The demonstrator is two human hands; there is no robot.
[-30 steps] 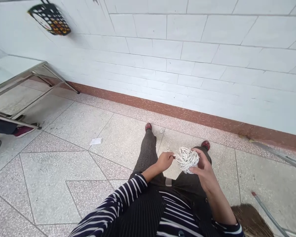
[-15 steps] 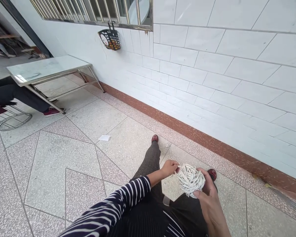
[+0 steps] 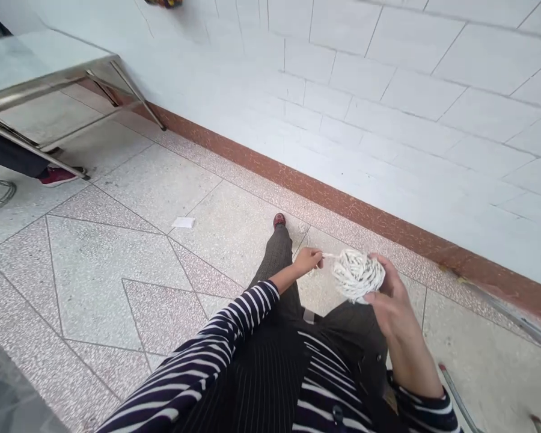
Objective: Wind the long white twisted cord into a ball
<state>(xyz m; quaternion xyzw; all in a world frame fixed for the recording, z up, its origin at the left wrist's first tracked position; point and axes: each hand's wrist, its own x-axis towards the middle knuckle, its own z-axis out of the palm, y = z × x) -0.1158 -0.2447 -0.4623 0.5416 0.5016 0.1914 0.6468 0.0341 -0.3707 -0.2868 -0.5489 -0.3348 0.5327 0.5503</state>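
Note:
A ball of white cord [image 3: 358, 275], wound in thick strands with dark flecks, is held above my lap. My right hand [image 3: 390, 294] grips it from the right side, thumb in front and fingers behind. My left hand [image 3: 308, 261] is closed in a pinch on a strand of the cord [image 3: 329, 255], which runs taut from the ball's left side. Below my left hand, a loose tail of cord [image 3: 304, 230] lies on the floor near my left shoe [image 3: 279, 220].
A white tiled wall [image 3: 342, 120] with a reddish-brown baseboard [image 3: 252, 159] runs ahead. At the left stands a metal-legged table [image 3: 49, 57], with another person's shoe [image 3: 61, 175] beneath it. A white paper piece [image 3: 183, 222] lies on the floor. A metal tube [image 3: 457, 397] shows at lower right.
My view has tilted down and turned slightly. The ball has moved a little away from my left hand, so a longer strand stretches between them. Both hands keep their hold.

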